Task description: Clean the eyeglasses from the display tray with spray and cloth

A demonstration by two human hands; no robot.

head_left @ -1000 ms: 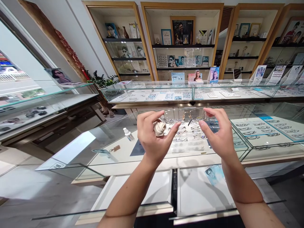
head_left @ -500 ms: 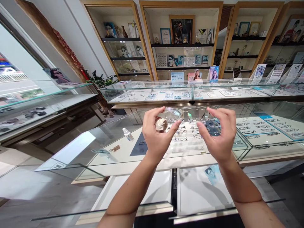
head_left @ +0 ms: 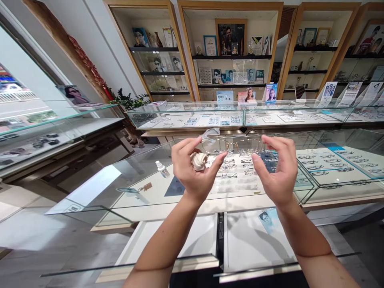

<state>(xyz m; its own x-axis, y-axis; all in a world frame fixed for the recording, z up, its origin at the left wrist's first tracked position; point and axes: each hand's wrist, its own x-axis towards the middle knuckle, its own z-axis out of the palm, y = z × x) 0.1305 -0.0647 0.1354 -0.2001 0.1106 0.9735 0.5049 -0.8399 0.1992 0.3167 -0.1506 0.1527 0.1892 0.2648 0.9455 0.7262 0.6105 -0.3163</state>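
A pair of thin-rimmed eyeglasses (head_left: 248, 145) is held up between my two hands, above the glass display case. My left hand (head_left: 194, 170) pinches the rim at the left end with its fingertips. Tucked in that same palm is a crumpled cream-coloured cloth (head_left: 199, 161). My right hand (head_left: 277, 166) grips the other end of the eyeglasses between index finger and thumb. The lenses are clear, so the case shows through them.
Below lies a glass display case (head_left: 144, 203) with rows of eyeglasses inside. A white spray bottle (head_left: 162, 169) and a brown tag (head_left: 147, 186) are left of my hands. White drawers (head_left: 252, 240) stand pulled out underneath. Another glass counter (head_left: 192, 108) runs behind.
The eyeglasses have tilted and shifted slightly left. My left hand has moved a little left, showing more of the cloth. My right hand has barely moved.
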